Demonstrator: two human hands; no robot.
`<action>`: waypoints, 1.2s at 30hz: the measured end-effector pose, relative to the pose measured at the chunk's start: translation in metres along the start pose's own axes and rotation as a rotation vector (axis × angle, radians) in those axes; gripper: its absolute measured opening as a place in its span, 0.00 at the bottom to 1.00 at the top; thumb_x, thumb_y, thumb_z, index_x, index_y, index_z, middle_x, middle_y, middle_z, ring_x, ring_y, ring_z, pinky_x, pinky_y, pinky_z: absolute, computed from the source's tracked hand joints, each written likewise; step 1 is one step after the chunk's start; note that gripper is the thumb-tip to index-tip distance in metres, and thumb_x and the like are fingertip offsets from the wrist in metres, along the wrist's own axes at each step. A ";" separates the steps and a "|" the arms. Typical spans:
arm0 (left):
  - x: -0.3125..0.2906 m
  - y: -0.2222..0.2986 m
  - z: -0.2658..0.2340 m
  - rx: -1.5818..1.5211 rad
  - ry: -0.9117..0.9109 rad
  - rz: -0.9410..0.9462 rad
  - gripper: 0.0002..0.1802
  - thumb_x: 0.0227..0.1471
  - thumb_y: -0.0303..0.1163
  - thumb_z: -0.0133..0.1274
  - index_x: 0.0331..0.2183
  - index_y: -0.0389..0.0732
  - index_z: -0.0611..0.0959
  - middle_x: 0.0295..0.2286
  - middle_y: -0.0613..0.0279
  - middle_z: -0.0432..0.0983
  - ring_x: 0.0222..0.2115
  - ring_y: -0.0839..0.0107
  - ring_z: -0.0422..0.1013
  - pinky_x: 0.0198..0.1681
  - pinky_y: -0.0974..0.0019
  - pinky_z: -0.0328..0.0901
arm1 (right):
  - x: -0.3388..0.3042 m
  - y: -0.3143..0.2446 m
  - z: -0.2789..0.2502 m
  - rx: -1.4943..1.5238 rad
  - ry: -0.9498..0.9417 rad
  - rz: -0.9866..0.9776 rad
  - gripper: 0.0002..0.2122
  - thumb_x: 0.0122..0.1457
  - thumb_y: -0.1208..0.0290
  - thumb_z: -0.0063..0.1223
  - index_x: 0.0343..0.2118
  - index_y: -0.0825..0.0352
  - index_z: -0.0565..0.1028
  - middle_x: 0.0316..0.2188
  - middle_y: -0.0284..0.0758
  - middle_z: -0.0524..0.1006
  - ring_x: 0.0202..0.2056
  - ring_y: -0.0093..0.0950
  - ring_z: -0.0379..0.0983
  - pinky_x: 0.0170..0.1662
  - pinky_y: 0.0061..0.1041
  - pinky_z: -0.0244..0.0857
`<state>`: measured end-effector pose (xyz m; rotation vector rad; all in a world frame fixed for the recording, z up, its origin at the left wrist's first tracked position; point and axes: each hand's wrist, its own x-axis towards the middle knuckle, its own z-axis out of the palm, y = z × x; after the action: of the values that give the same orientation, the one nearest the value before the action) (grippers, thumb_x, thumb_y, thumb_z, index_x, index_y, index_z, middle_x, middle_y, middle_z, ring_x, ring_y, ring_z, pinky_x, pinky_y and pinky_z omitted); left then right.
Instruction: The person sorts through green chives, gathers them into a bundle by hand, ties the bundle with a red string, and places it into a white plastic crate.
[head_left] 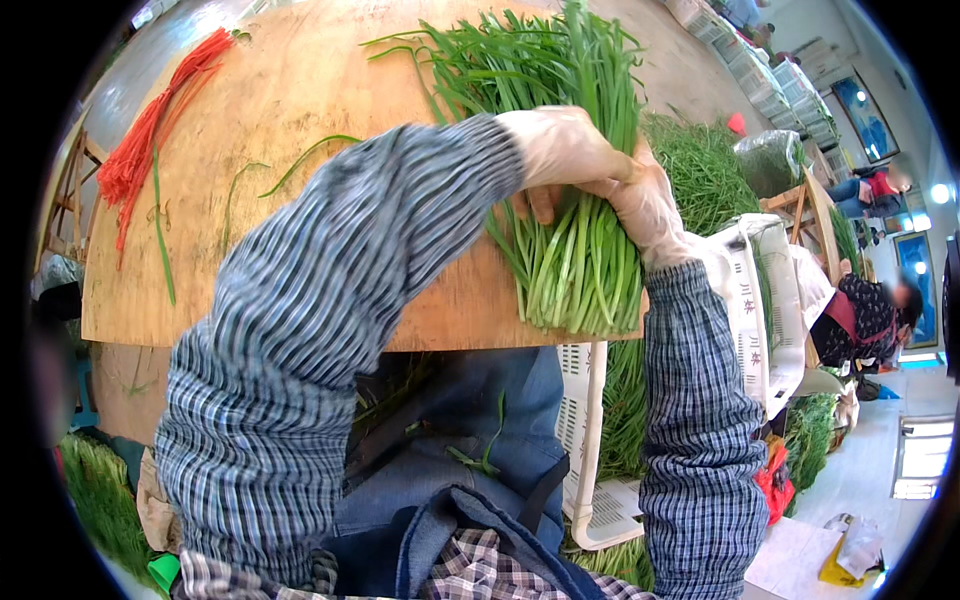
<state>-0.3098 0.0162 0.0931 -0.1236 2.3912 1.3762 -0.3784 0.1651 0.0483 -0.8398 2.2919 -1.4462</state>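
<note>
A thick bunch of garlic chives (pixel 580 265) lies on the wooden board, pale cut stems toward me and dark leaves pointing away. My left hand (pixel 565 148), in a thin translucent glove, reaches across from the left and is closed round the bunch's upper stems. Gloved as well, my right hand (pixel 648 205) grips the bunch's right side, its fingertips meeting the left hand's over the stems. Whether a tie is pinched between the fingers is hidden. More loose chive leaves (pixel 490 65) spread on the board beyond my left hand.
Red plastic strips (pixel 165 130) lie in a bundle on the board's far left. Stray leaves (pixel 310 160) are scattered on the wooden board (pixel 330 70). White plastic crates (pixel 755 300) and heaped greens (pixel 695 165) stand close on the right. Another person (pixel 865 315) sits farther right.
</note>
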 end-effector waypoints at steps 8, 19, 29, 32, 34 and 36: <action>-0.064 -0.082 0.085 -0.019 0.711 0.619 0.13 0.40 0.19 0.53 0.34 0.37 0.80 0.25 0.61 0.71 0.26 0.73 0.69 0.28 0.72 0.64 | 0.001 0.003 0.001 -0.040 -0.017 0.064 0.45 0.33 0.56 0.65 0.53 0.77 0.56 0.43 0.47 0.71 0.44 0.36 0.69 0.48 0.25 0.61; -0.085 -0.077 0.131 0.398 0.581 0.679 0.04 0.38 0.29 0.54 0.21 0.43 0.75 0.19 0.62 0.66 0.19 0.65 0.69 0.21 0.64 0.64 | 0.008 0.007 0.004 -0.257 0.031 0.035 0.48 0.32 0.54 0.65 0.53 0.79 0.54 0.46 0.49 0.69 0.48 0.38 0.66 0.51 0.26 0.57; -0.103 -0.063 0.109 0.190 0.765 0.465 0.07 0.41 0.31 0.57 0.25 0.38 0.78 0.20 0.55 0.70 0.21 0.56 0.70 0.22 0.61 0.65 | 0.008 0.004 0.007 -0.345 0.030 0.046 0.51 0.31 0.50 0.64 0.54 0.80 0.52 0.47 0.53 0.66 0.49 0.41 0.65 0.51 0.27 0.58; -0.080 -0.085 0.096 0.145 0.920 0.399 0.06 0.41 0.26 0.54 0.27 0.35 0.79 0.24 0.51 0.73 0.23 0.55 0.71 0.25 0.64 0.66 | 0.005 -0.005 0.007 -0.543 0.078 0.056 0.53 0.31 0.46 0.63 0.55 0.80 0.50 0.47 0.55 0.65 0.48 0.43 0.65 0.51 0.29 0.59; -0.068 -0.110 0.078 0.203 0.869 0.127 0.08 0.43 0.25 0.51 0.29 0.34 0.80 0.28 0.49 0.75 0.24 0.58 0.72 0.27 0.65 0.67 | 0.006 -0.004 0.011 -0.620 0.091 0.036 0.55 0.31 0.44 0.62 0.55 0.81 0.49 0.47 0.57 0.65 0.48 0.43 0.65 0.50 0.30 0.60; -0.055 -0.107 0.062 -0.007 0.638 -0.051 0.11 0.44 0.25 0.49 0.33 0.32 0.79 0.30 0.48 0.75 0.26 0.61 0.73 0.28 0.65 0.67 | 0.004 -0.006 0.015 -0.692 0.102 0.042 0.55 0.31 0.43 0.62 0.55 0.81 0.49 0.46 0.57 0.66 0.47 0.43 0.66 0.49 0.31 0.61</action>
<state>-0.2144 0.0070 -0.0023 -0.7168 2.8510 1.4821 -0.3720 0.1498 0.0477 -0.8862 2.9101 -0.6668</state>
